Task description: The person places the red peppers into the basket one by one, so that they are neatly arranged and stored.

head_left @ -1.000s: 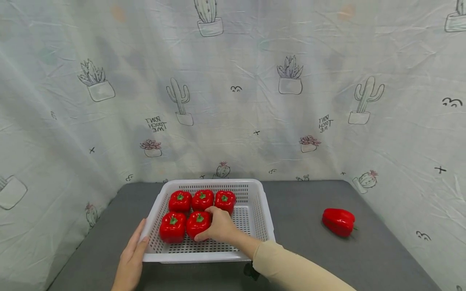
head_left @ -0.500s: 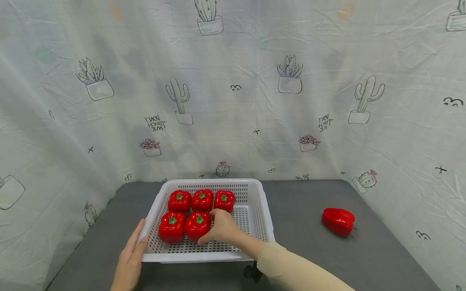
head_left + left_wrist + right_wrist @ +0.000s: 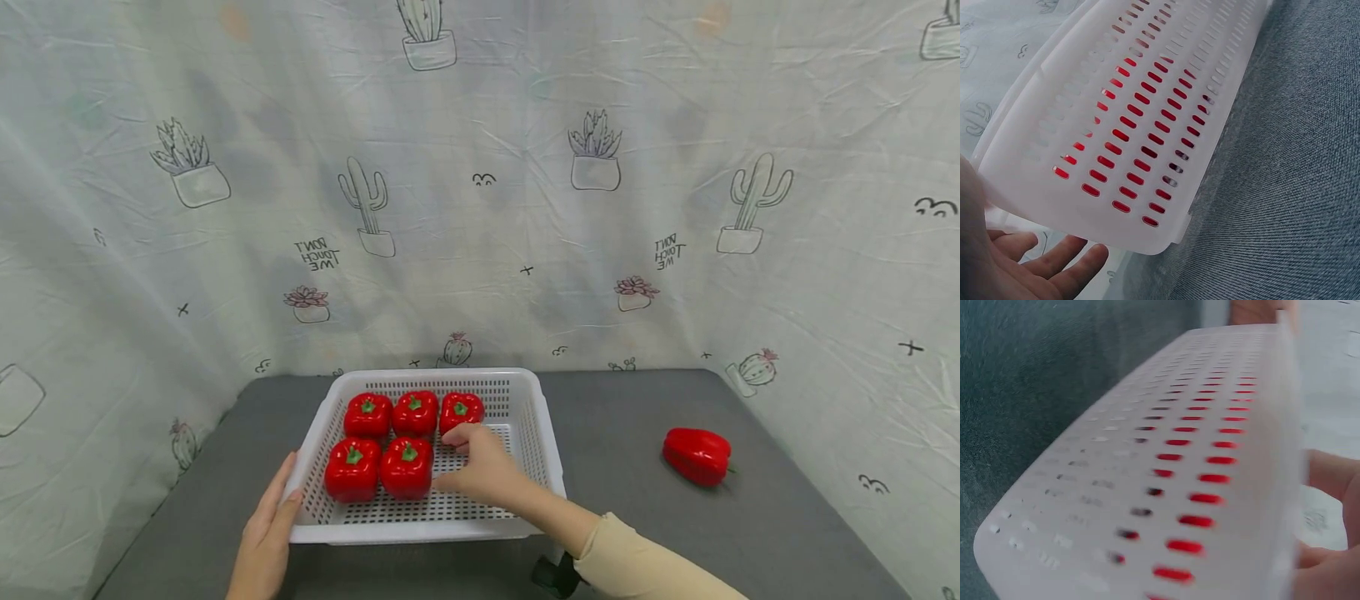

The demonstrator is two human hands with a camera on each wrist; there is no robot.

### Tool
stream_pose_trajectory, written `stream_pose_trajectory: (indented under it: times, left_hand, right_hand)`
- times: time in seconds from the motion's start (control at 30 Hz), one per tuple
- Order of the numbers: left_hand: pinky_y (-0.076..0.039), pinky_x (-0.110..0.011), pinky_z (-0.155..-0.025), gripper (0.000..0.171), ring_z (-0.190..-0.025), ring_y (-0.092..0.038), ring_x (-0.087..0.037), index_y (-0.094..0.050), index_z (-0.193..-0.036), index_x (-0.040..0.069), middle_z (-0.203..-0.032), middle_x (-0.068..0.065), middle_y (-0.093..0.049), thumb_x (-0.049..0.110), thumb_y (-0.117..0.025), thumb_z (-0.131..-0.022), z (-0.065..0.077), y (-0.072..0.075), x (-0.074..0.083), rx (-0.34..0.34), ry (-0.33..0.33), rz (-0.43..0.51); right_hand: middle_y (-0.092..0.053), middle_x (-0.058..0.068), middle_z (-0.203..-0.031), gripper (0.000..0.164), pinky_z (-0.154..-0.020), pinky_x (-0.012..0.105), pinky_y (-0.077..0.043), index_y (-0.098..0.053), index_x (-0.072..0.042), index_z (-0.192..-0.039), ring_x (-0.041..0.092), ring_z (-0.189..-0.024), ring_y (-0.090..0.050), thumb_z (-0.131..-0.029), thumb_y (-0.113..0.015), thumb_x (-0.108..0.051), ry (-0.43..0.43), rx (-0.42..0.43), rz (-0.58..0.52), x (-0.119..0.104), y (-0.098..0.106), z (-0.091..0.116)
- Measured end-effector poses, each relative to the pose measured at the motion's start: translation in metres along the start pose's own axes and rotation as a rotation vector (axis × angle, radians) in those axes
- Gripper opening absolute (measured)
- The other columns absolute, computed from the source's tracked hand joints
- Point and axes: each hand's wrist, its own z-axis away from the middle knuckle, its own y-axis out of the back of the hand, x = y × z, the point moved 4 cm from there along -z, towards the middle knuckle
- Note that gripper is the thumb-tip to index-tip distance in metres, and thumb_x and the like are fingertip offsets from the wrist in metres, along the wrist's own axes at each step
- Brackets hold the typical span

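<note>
A white perforated plastic basket (image 3: 532,442) stands on the grey table, with several red bell peppers (image 3: 407,468) in two rows, green stems up. My left hand (image 3: 262,533) lies against the basket's left side, its fingers fairly straight along the wall; in the left wrist view the fingers (image 3: 1066,265) reach past the basket's corner. Over the basket's right part my right hand (image 3: 480,468) is spread with nothing in it, just right of the front-row pepper. Thumb and index finger are apart. In the right wrist view the hand (image 3: 1335,550) shows beyond the blurred rim.
One more red bell pepper (image 3: 697,457) lies on its side on the table to the right, stem pointing right. Behind the table (image 3: 622,433) hangs a white curtain (image 3: 495,225) printed with cacti. A small black object (image 3: 557,575) shows under the right wrist.
My right hand has let go of the front-row bell pepper and drawn away to the right, its fingers spreading. The pepper stays in the basket. My left hand stays at the basket's side.
</note>
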Motion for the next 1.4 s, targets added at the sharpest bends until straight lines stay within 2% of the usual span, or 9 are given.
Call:
stream_pose_trajectory:
  times: [0.13, 0.3, 0.43, 0.57, 0.67, 0.77, 0.97, 1.17, 1.4]
  left_hand:
    - [-0.03, -0.063, -0.101, 0.058, -0.135, -0.031, -0.044, -0.021, -0.158, 0.014, -0.156, -0.02, -0.026, 0.033, -0.041, -0.107, 0.001, 0.0, -0.001, 0.003, 0.008, -0.007]
    - [-0.032, -0.058, -0.102, 0.057, -0.134, -0.033, -0.041, -0.022, -0.158, 0.016, -0.156, -0.018, -0.027, 0.034, -0.041, -0.107, 0.001, 0.0, -0.002, 0.003, -0.001, -0.019]
    - [-0.032, -0.022, -0.1, 0.055, -0.135, -0.034, -0.037, -0.023, -0.158, 0.023, -0.157, -0.012, -0.029, 0.033, -0.04, -0.107, 0.0, 0.001, -0.001, 0.011, -0.024, -0.036]
    - [-0.027, -0.007, -0.088, 0.052, -0.135, -0.034, -0.031, -0.025, -0.158, 0.027, -0.157, -0.01, -0.029, 0.033, -0.039, -0.108, 0.0, 0.001, -0.001, 0.016, -0.035, -0.026]
    - [-0.027, -0.006, -0.087, 0.052, -0.134, -0.034, -0.028, -0.025, -0.157, 0.027, -0.156, -0.01, -0.03, 0.033, -0.039, -0.108, 0.002, 0.001, 0.0, 0.019, -0.036, -0.028]
    - [-0.027, -0.005, -0.088, 0.052, -0.135, -0.034, -0.029, -0.025, -0.157, 0.027, -0.156, -0.01, -0.03, 0.032, -0.039, -0.108, 0.002, 0.001, 0.0, 0.017, -0.049, -0.02]
    - [-0.026, -0.006, -0.089, 0.052, -0.136, -0.031, -0.035, -0.024, -0.158, 0.025, -0.157, -0.011, -0.028, 0.031, -0.039, -0.108, 0.003, 0.002, 0.001, 0.011, -0.051, -0.025]
    - [-0.031, -0.056, -0.103, 0.054, -0.136, -0.032, -0.035, -0.022, -0.158, 0.024, -0.157, -0.012, -0.027, 0.033, -0.038, -0.108, 0.002, 0.002, 0.0, 0.003, -0.005, -0.022]
    - [-0.033, -0.021, -0.097, 0.052, -0.135, -0.033, -0.032, -0.024, -0.158, 0.028, -0.157, -0.009, -0.028, 0.031, -0.038, -0.108, 0.001, 0.002, 0.002, 0.008, -0.025, -0.033]
  right_hand:
    - [-0.058, 0.007, -0.116, 0.035, -0.084, 0.039, -0.052, -0.064, -0.006, -0.113, 0.026, -0.105, -0.057, -0.082, -0.079, -0.012, 0.11, 0.1, -0.035, -0.006, 0.025, 0.02]
    - [-0.063, 0.0, -0.111, 0.031, -0.081, 0.036, -0.054, -0.068, -0.013, -0.108, 0.019, -0.101, -0.061, -0.082, -0.08, -0.002, 0.225, 0.368, -0.061, -0.003, 0.069, 0.053]
    - [-0.064, 0.0, -0.109, 0.035, -0.08, 0.028, -0.053, -0.069, -0.006, -0.107, 0.016, -0.101, -0.06, -0.076, -0.082, 0.006, 0.271, 0.6, -0.008, 0.017, 0.107, 0.075]
    - [-0.063, 0.002, -0.112, 0.038, -0.081, 0.015, -0.047, -0.068, -0.003, -0.111, 0.012, -0.1, -0.056, -0.077, -0.084, 0.0, 0.212, 0.73, 0.169, 0.05, 0.146, 0.091]
    - [-0.059, 0.006, -0.119, 0.044, -0.074, 0.013, -0.046, -0.065, -0.006, -0.119, 0.018, -0.099, -0.055, -0.08, -0.084, -0.013, 0.105, 0.731, 0.281, 0.08, 0.173, 0.104]
    - [-0.05, 0.014, -0.131, 0.056, -0.07, 0.026, -0.05, -0.058, -0.008, -0.131, 0.033, -0.105, -0.052, -0.083, -0.082, -0.026, -0.036, 0.675, 0.316, 0.11, 0.197, 0.117]
    - [-0.019, 0.027, -0.155, 0.082, -0.089, 0.067, -0.039, -0.032, -0.008, -0.153, 0.057, -0.126, -0.032, -0.089, -0.072, -0.043, -0.297, 0.554, 0.123, 0.16, 0.231, 0.132]
    - [-0.006, 0.024, -0.16, 0.09, -0.094, 0.07, -0.03, -0.021, -0.012, -0.158, 0.059, -0.132, -0.023, -0.09, -0.07, -0.046, -0.396, 0.544, 0.01, 0.19, 0.246, 0.141]
    - [-0.004, 0.027, -0.159, 0.095, -0.092, 0.073, -0.029, -0.013, -0.012, -0.159, 0.063, -0.128, -0.025, -0.091, -0.069, -0.047, -0.431, 0.492, 0.013, 0.206, 0.254, 0.141]
